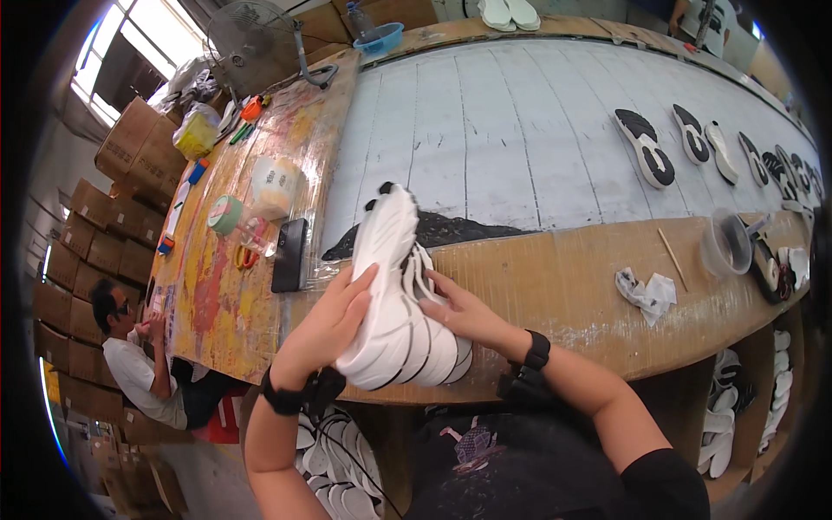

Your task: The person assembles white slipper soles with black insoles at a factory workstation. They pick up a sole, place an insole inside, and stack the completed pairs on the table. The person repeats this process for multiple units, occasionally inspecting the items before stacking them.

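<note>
Both hands hold the white shoe sole (400, 303): left hand (325, 325) fingers wrapped along its side, right hand (459, 314) pressing; keep pressure even above the surface (563, 286).

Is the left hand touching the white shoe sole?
Touching. The head view shows the left hand lying flat on the white shoe sole, its fingers pressed against the sole's side, with no gap between them.
</note>
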